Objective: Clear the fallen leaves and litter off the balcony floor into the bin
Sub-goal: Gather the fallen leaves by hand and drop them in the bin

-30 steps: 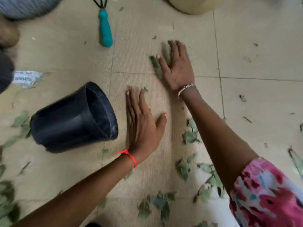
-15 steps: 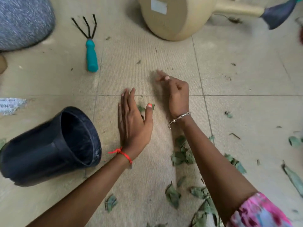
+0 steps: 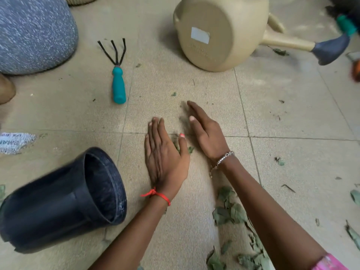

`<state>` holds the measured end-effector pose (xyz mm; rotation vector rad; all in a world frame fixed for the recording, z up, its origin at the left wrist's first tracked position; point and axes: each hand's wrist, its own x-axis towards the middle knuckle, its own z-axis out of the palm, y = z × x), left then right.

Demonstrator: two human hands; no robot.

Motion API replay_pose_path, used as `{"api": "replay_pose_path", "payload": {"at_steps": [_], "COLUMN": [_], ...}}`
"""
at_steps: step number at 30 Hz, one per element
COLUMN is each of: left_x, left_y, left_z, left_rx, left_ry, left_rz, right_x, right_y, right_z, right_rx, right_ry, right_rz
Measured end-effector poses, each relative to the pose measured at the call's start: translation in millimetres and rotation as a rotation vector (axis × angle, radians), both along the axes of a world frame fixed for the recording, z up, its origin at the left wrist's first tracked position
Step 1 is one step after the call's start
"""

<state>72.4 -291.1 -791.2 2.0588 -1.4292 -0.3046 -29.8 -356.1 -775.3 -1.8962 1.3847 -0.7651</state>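
Leaf scraps, small and green (image 3: 190,149), lie between the person's two hands, right of the black plastic bin (image 3: 64,203), which is tipped on its side with its mouth turned toward them. The left hand (image 3: 165,158), a red thread (image 3: 157,194) round its wrist, rests flat on the beige tiled balcony floor (image 3: 292,162), fingers straight and together, gripping nothing. The right hand (image 3: 206,133), wearing a silver bracelet (image 3: 222,160), is angled on its edge just beside it, fingers straight too, holding nothing. A bigger heap of crumpled green leaves (image 3: 229,213) lies further right of the bin, partly under the right forearm. Beyond the bin lies a teal-handled, black-pronged hand rake (image 3: 117,82), and beyond and right of it a tan plastic watering can (image 3: 220,30) on its side. A torn scrap of printed paper (image 3: 13,142) lies just beyond the bin's left end.
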Motion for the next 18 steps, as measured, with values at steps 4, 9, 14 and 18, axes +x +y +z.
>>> {"api": "replay_pose_path", "payload": {"at_steps": [4,9,14,18], "left_x": [0.1,1.9,4.8,3.7], "left_y": [-0.4,1.5,5.1,13.7], "left_z": [1.4,6.7,12.9,12.0], "left_rx": [-0.01,-0.05,-0.103,-0.084], "left_ry": [-0.01,0.085,0.353,0.359], "left_rz": [0.009,0.001,0.033,-0.141], "right_x": [14.6,29.7,20.3,-18.6], "right_y": [-59.7,-90.1,-16.4,41.8], "right_z": [-1.3,-1.1,3.2,13.5], "right_rx": [-0.071,-0.025,0.076,0.22], "right_ry": [0.295,0.456,0.269,0.114], "right_rz": [-0.005,0.126,0.368,0.345]}}
